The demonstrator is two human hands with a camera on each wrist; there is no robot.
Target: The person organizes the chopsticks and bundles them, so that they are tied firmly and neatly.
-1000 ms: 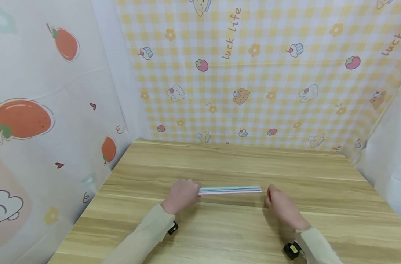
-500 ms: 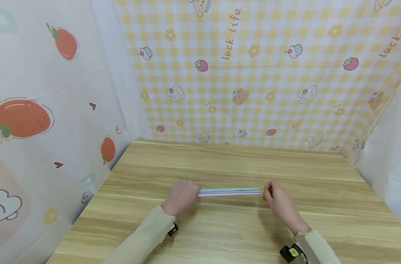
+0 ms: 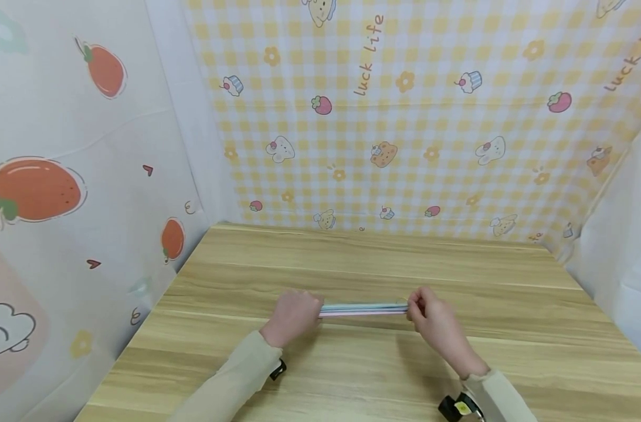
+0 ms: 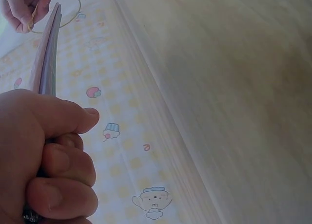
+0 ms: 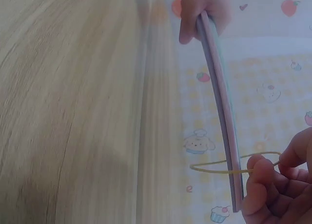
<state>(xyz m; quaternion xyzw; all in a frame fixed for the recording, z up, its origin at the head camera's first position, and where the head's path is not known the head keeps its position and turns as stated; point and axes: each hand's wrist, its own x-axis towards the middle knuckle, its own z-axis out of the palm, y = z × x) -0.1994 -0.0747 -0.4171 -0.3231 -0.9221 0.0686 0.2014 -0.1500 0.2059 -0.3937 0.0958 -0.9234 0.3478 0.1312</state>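
Observation:
My left hand (image 3: 294, 316) grips one end of a slim bundle of pastel sticks (image 3: 362, 309) that look like drinking straws, in pink, lilac and blue-green. The bundle points to the right, above the table. At its free end my right hand (image 3: 436, 322) pinches a thin yellow rubber band (image 5: 209, 171) between thumb and fingers. In the right wrist view the band loops loosely around the sticks, a little short of their tip. Curled fingers (image 4: 68, 165) of the left hand cover the near end of the bundle in the left wrist view.
A wood-grain table (image 3: 352, 363) lies beneath both hands. Behind it hangs a yellow checked cloth (image 3: 352, 129) with cartoon prints, and a white printed cloth (image 3: 114, 205) borders the left side. Each wrist carries a small black camera (image 3: 454, 407).
My right hand has moved left, from beyond the bundle's free end to alongside it, bringing the rubber band around the sticks. The left hand has stayed almost still.

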